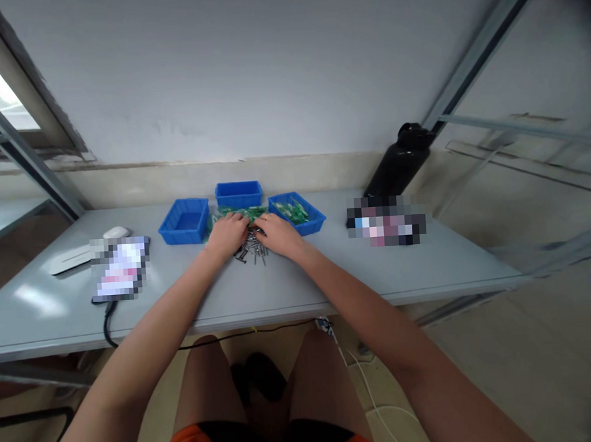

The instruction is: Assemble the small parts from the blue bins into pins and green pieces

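Note:
On the tabletop, my left hand (230,231) and my right hand (280,235) nearly meet over a loose pile of metal screws (257,248). The fingers of both are bent and drawn together at the upper end of the pile. Whatever lies between the fingertips is too small and too covered to make out. Just beyond my fingers lie green-and-clear plastic packets (255,212), partly hidden by the hands. To the right, a blue tray (313,228) holds more green packets (295,212), close to my right knuckles.
Two more blue trays, one at left (182,238) and one at the back (239,199), show bare insides. A phone (121,268) with a black cable (108,319) and a white earbud case (116,232) lie left. A black bottle (397,168) stands right, behind a blurred item (386,227).

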Demonstrator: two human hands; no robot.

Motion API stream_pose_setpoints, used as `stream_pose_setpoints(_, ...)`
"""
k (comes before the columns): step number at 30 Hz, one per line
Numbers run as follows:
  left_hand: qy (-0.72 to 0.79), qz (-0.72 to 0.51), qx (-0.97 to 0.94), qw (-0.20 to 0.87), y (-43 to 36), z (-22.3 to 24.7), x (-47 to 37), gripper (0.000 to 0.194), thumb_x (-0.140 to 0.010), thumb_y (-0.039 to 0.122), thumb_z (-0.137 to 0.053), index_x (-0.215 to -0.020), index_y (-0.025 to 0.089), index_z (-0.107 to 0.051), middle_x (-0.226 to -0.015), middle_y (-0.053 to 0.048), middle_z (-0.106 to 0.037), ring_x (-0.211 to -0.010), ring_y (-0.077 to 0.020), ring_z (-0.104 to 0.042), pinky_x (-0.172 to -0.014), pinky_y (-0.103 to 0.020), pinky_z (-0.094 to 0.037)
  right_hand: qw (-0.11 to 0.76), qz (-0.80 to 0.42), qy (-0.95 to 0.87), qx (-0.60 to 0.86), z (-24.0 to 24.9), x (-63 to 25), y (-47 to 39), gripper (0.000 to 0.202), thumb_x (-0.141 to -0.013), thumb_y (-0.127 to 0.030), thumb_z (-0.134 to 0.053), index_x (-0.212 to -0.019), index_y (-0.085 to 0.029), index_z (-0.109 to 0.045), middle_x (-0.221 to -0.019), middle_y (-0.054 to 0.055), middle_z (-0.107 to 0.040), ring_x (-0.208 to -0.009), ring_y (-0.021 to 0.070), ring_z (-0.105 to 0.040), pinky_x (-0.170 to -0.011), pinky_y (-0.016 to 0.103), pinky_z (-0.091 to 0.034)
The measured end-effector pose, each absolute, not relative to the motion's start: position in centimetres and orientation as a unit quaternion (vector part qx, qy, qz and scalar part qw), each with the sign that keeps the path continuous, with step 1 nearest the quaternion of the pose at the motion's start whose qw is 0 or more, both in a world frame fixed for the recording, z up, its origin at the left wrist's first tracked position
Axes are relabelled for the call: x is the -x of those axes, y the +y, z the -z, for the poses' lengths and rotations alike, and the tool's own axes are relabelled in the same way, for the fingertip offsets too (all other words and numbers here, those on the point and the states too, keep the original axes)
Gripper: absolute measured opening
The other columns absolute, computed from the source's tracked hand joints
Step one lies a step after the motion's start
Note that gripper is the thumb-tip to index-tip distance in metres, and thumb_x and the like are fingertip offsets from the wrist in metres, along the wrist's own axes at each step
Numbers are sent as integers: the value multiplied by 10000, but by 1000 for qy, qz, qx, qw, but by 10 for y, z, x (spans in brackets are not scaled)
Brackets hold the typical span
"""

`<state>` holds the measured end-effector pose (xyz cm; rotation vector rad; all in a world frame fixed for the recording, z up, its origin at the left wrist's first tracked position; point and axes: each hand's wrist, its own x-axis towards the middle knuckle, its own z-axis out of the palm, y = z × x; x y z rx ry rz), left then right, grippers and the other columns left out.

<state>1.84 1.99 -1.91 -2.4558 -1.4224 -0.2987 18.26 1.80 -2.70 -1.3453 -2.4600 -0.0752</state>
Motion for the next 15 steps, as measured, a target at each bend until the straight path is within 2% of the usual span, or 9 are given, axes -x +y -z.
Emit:
stream_pose_setpoints(9, -580, 156, 794, 95, 19, 19, -23, 312, -940, 255, -369, -1029, 142, -646, -1001, -151, -687, -984, -289, -612, -787, -363, -469, 171, 7, -872, 459, 27, -182, 20, 244, -933, -202, -447, -1067, -127, -637, -1067, 127, -628, -1024, 219, -550, -871, 315, -418)
stream_pose_setpoints(15, -553, 225, 801, -43, 27, 17, -20, 321, -916, 253, -414, -1047, 176, -698, -1055, -97, -721, -949, -239, -651, -817, -329, -480, 172, 6, -870, 463, 29, -183, 21, 248, -930, -200, -446, -1084, -130, -627, -1068, 123, -621, -1017, 210, -546, -866, 309, -414)
